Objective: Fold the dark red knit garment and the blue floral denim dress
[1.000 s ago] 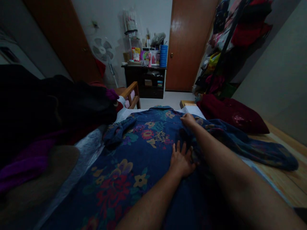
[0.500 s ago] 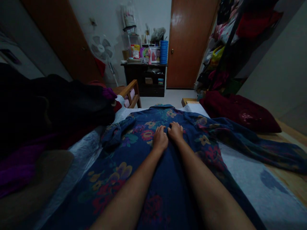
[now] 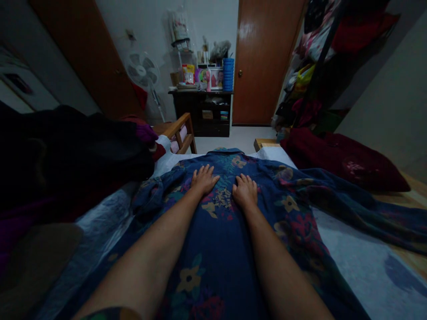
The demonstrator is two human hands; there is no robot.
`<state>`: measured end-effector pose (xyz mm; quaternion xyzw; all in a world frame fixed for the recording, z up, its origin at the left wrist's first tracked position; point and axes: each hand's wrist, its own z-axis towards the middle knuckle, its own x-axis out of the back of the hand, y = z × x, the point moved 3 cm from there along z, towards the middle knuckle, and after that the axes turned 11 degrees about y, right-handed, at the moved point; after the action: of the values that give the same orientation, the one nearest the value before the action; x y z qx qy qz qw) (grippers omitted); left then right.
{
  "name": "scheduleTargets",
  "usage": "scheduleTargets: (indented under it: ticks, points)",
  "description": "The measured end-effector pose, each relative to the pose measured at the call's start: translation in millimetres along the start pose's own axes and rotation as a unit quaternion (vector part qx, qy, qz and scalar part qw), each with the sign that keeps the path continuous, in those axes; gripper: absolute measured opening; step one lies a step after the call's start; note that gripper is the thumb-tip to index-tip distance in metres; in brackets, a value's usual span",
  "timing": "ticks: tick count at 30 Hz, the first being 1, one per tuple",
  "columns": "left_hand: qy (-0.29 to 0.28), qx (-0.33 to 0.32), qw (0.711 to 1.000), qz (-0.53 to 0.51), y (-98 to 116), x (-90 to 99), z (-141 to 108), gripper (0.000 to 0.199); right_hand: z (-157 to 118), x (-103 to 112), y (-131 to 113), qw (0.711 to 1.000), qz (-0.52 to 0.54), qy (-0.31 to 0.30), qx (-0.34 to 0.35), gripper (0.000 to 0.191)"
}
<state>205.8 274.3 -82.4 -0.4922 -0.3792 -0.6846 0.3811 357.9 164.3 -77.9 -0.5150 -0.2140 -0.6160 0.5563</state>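
Observation:
A dark blue floral shirt lies spread out with its collar at the far end. Its right sleeve stretches out to the right, while the left sleeve is bunched beside the body. My left hand rests flat on the upper part of the shirt, fingers spread. To its right, my right hand lies on the cloth with its fingers slightly bent and apart. Neither hand holds anything. Between them a patch of the floral print shows.
Dark clothes are heaped at the left. A maroon cushion lies at the right. Beyond are a wooden chair, a fan, a black cabinet and hanging clothes.
My left hand has moved left and forward, and its fingers have spread. My right hand has shifted slightly. The cloth between the hands has opened out, showing more print.

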Motion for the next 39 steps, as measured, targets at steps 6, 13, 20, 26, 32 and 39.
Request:
scheduleTargets:
  ticks: [6,13,20,26,32,39]
  points:
    - [-0.006,0.077,0.997,0.011,-44,-2.1,24,0.074,0,-1,1,1.000,-0.002,0.003,-0.001,0.046]
    - [0.015,0.204,0.979,0.019,-48,-0.6,39,0.068,0,-2,0,1.000,-0.009,-0.004,-0.005,0.046]
    - [0.054,0.002,0.997,-0.055,42,1.0,41,0.055,0,-3,-2,1.000,-0.020,-0.005,-0.003,0.048]
    - [0.020,-0.011,0.998,-0.055,64,-15.2,32,0.065,1,-1,0,0.999,-0.018,-0.040,-0.006,0.050]
    - [0.059,0.033,0.996,-0.056,60,-12.5,24,0.068,17,-6,4,0.996,-0.027,-0.081,-0.028,0.058]
    - [0.060,0.046,0.995,-0.059,61,-14.7,26,0.068,62,-15,30,0.989,-0.075,-0.127,0.008,0.071]
